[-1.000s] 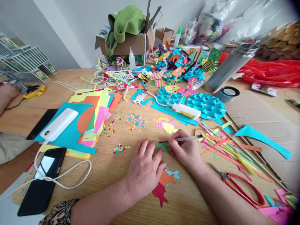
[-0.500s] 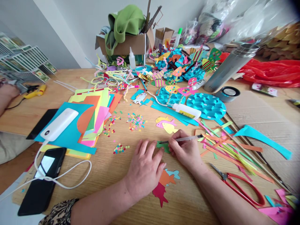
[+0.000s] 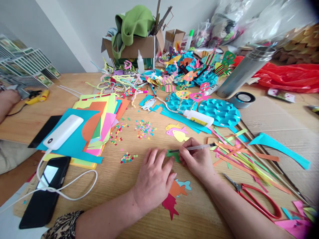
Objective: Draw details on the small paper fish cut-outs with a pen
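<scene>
Green paper lies on the surface, the left hand's fingers on its near edge, slightly apart; the right hand has its fingers clamped on a slim pen, tip right at the paper! Behind, a cardboard box holds green fabric and dark sticks, and clear plastic bags bulge with blurred contents. The paper itself: plain, vivid green, largely covered, full outline impossible to tell.
</scene>
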Demonstrator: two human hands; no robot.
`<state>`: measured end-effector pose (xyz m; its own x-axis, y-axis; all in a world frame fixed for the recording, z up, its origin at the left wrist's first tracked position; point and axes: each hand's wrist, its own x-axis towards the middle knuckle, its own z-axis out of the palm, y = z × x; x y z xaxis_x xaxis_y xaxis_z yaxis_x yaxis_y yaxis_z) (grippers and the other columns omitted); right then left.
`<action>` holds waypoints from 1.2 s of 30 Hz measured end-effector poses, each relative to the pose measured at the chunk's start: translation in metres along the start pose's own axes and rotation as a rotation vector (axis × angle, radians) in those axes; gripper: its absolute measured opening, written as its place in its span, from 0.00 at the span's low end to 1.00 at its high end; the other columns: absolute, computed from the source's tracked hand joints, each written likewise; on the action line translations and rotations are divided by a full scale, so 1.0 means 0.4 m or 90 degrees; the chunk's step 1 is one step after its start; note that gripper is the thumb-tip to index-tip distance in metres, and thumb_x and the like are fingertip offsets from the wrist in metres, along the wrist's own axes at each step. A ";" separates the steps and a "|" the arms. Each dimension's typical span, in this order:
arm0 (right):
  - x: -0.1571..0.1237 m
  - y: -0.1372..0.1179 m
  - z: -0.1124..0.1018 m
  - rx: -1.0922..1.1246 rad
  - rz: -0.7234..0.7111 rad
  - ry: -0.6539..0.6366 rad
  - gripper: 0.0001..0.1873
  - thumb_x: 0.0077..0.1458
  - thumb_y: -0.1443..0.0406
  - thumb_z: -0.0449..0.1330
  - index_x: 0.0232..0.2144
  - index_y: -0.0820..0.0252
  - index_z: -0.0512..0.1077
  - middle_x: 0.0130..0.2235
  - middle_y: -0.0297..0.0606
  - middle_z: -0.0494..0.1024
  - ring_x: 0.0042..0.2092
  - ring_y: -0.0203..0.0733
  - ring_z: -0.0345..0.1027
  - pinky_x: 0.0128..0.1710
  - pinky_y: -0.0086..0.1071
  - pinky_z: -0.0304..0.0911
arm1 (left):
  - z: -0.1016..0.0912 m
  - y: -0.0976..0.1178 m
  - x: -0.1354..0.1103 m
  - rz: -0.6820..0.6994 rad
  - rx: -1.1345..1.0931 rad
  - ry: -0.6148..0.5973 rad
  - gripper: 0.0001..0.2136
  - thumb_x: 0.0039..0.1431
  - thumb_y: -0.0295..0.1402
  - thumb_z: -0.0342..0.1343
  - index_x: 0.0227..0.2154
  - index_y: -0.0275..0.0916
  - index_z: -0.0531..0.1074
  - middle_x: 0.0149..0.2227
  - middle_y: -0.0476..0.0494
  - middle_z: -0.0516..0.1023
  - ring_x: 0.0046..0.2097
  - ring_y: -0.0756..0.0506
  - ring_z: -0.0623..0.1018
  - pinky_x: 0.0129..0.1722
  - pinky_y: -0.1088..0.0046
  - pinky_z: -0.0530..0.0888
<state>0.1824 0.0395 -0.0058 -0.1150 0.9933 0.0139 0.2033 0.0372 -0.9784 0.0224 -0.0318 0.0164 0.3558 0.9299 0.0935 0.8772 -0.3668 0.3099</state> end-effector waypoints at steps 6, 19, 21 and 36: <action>0.000 0.000 0.000 0.001 -0.006 -0.003 0.08 0.50 0.67 0.58 0.22 0.55 0.63 0.18 0.29 0.67 0.19 0.35 0.61 0.17 0.28 0.57 | 0.001 -0.002 0.002 0.000 -0.002 -0.004 0.17 0.65 0.38 0.52 0.55 0.41 0.68 0.57 0.39 0.66 0.59 0.35 0.62 0.62 0.49 0.59; -0.003 0.005 -0.001 0.015 -0.029 0.008 0.08 0.50 0.68 0.58 0.22 0.55 0.63 0.18 0.28 0.66 0.19 0.35 0.60 0.18 0.28 0.56 | 0.003 -0.002 0.001 0.000 -0.002 -0.001 0.17 0.65 0.38 0.53 0.55 0.41 0.68 0.57 0.39 0.65 0.59 0.35 0.62 0.62 0.50 0.59; -0.006 0.004 -0.001 0.025 -0.044 0.032 0.09 0.50 0.68 0.59 0.22 0.55 0.64 0.18 0.28 0.66 0.19 0.35 0.59 0.18 0.28 0.55 | 0.003 -0.002 0.001 0.000 -0.004 -0.002 0.17 0.65 0.38 0.53 0.55 0.41 0.68 0.57 0.39 0.65 0.59 0.35 0.61 0.62 0.50 0.59; -0.002 0.002 0.004 0.015 -0.052 0.005 0.09 0.51 0.67 0.59 0.22 0.56 0.63 0.19 0.29 0.66 0.20 0.35 0.58 0.19 0.28 0.54 | 0.002 0.006 -0.002 -0.003 0.022 -0.015 0.19 0.65 0.40 0.52 0.56 0.39 0.67 0.56 0.36 0.65 0.60 0.34 0.60 0.63 0.49 0.56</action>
<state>0.1813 0.0384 -0.0070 -0.1234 0.9877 0.0958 0.1702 0.1162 -0.9785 0.0245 -0.0336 0.0165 0.3582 0.9311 0.0694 0.8897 -0.3629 0.2770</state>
